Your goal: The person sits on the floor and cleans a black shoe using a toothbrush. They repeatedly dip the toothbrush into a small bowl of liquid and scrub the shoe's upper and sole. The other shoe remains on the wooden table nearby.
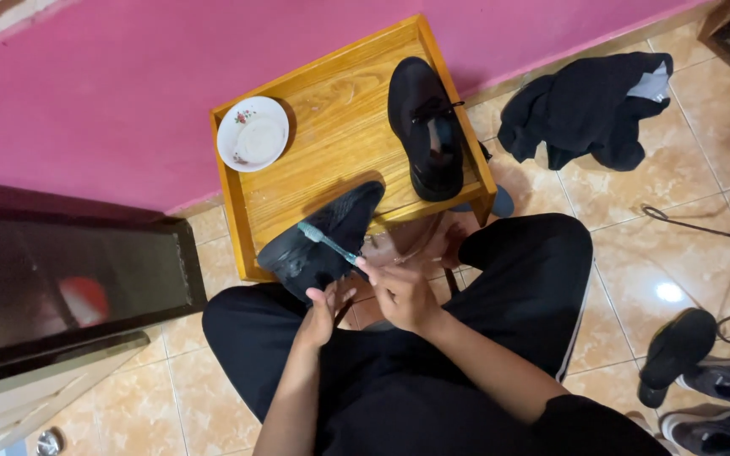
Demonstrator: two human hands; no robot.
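Below, right hand (400, 291) pinching slim toothbrush (326, 242), left hand (323, 314) cupping matte black shoe (318, 241), square wooden tray (331, 143).

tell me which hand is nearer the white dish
Left. The left hand is under the shoe at the tray's near edge, on the side of the dish. The right hand, holding the toothbrush, is farther right.

Count: 2 black shoes on the tray, one at 12 o'clock (425, 127), one at centre (323, 241); 1 toothbrush (326, 242); 1 saucer (253, 133); 3 more shoes at 4 o'clock (703, 380).
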